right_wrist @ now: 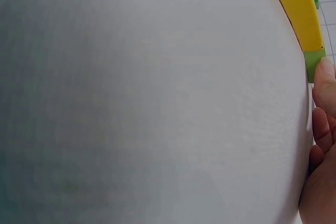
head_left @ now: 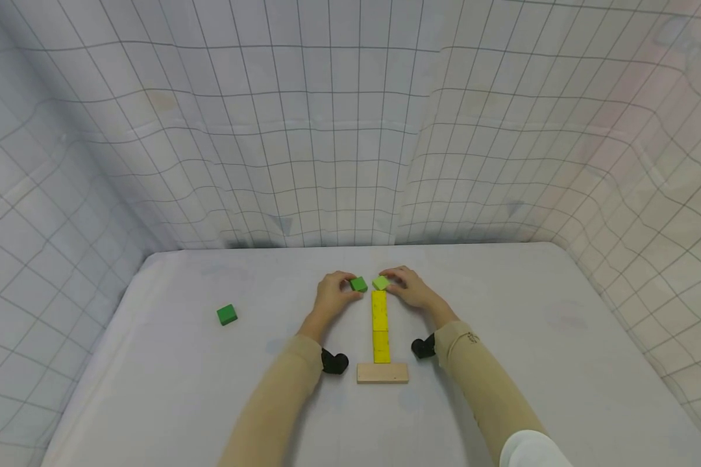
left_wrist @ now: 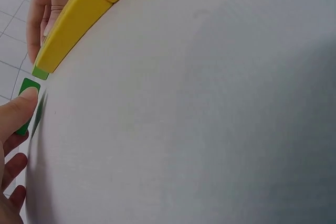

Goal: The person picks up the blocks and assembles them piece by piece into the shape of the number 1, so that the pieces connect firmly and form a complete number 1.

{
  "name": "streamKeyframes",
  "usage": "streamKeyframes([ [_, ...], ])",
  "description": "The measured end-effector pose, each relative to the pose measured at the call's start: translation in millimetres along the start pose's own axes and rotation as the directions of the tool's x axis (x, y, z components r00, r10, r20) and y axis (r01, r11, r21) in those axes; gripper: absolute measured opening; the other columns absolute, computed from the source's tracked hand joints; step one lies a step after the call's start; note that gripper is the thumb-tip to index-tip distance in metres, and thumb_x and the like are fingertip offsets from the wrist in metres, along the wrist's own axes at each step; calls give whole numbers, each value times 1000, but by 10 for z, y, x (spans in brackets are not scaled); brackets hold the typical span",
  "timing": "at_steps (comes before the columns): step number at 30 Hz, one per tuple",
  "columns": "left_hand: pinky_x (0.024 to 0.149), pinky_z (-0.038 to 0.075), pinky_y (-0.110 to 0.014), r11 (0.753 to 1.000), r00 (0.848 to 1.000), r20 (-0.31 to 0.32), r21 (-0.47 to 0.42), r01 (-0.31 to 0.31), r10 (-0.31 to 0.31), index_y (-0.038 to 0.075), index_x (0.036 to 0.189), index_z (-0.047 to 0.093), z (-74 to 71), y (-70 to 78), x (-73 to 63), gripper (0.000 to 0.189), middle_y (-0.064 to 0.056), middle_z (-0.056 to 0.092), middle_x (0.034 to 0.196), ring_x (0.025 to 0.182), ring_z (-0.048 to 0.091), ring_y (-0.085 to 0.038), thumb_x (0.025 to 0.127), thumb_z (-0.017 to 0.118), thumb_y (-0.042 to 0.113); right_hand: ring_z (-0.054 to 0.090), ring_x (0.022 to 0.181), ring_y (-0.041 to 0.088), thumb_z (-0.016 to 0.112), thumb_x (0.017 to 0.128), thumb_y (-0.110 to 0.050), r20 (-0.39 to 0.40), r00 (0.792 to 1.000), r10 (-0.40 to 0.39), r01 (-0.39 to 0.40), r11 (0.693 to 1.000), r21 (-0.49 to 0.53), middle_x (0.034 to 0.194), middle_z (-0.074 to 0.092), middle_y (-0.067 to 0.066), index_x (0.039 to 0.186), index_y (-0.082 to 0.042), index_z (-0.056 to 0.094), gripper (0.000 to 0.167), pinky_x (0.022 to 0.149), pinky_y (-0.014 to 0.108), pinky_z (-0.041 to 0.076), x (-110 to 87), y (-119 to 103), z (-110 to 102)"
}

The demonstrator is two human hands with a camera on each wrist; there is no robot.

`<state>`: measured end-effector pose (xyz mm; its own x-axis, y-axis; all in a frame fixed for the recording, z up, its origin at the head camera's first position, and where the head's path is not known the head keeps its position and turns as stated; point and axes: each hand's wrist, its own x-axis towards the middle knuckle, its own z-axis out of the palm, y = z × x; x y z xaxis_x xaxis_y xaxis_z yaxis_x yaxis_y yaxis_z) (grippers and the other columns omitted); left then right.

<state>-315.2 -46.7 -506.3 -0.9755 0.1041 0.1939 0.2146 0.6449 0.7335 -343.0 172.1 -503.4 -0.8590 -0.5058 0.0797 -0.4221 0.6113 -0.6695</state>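
My left hand (head_left: 334, 295) pinches a dark green block (head_left: 359, 284) between thumb and fingers; a shadow lies under it in the left wrist view. My right hand (head_left: 410, 287) pinches a light green block (head_left: 380, 283) at the far end of a yellow row. That row is two yellow blocks, a far one (head_left: 380, 310) and a near one (head_left: 381, 347), laid end to end. Across the near end lies a plain wooden block (head_left: 382, 373). The dark green block is just left of the light green one, with a small gap between them.
Another dark green block (head_left: 227, 314) lies off to the left on the white-covered table (head_left: 169, 389). White grid-patterned curtains (head_left: 327, 130) hang behind the table and on both sides.
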Motion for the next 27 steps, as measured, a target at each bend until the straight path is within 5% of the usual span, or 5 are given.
streamKeyframes([
  [27,92,35,-46,992,999,36,121,-44,40,6,106,66,92,117,-2,41,-9,63,108,100,50,-27,73,77,26,45,109,30,55,91,-12,-9,1000,0,0,1000,-17,121,50,17,126,-6,52,35,95,46,36,6,10,13],
])
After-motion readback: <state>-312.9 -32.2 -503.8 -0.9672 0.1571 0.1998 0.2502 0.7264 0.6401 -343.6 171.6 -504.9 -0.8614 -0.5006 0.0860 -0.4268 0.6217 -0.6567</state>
